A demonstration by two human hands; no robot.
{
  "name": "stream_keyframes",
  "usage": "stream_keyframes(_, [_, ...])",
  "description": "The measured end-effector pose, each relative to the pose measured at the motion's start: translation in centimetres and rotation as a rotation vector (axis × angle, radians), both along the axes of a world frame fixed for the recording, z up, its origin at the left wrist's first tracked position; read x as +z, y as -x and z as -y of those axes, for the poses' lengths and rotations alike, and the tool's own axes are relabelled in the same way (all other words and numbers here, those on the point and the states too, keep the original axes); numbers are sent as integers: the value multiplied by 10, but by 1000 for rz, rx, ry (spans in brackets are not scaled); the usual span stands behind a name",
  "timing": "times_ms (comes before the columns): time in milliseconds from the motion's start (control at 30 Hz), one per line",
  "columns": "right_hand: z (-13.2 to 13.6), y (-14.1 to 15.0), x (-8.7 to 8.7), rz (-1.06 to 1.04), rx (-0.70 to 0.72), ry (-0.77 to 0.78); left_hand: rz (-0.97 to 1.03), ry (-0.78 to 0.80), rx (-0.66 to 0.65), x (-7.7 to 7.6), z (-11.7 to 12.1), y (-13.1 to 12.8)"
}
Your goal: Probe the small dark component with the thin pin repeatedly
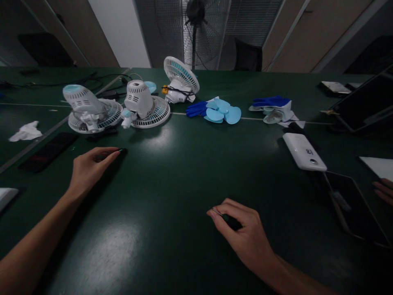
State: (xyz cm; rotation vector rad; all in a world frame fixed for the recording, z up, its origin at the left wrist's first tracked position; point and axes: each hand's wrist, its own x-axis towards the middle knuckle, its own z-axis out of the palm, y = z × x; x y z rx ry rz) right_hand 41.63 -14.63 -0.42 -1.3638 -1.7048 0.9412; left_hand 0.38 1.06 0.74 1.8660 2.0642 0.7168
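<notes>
My left hand [89, 166] rests low over the left part of the table, thumb and fingers pinched on a small dark piece [123, 150] whose kind I cannot make out. Close beyond it, two white fan heads [136, 100] lie with their grilles down. Nearer the front, right of the middle, my right hand [242, 227] is closed around a screwdriver [231, 222]. Its dark handle sits within the curled fingers, and a thin metal shaft shows at the fingertips, pointing left.
Beyond lie another fan [182, 82], light-blue fan blades [223, 110] and blue-and-white gloves [272, 107]. A white power bank-like device [303, 151] and a dark tablet [356, 205] are at right. Another person's hand [384, 190] shows at the right edge. A dark flat slab [49, 151] lies left.
</notes>
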Motion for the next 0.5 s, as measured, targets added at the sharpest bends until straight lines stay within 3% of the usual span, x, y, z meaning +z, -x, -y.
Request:
stream_keyframes(267, [1,-1,0,8,4,-4,-35,0,-84,1,2,2])
stream_keyframes(500, [0,0,-1,8,11,9,-663,-112,-301,4,4,-9])
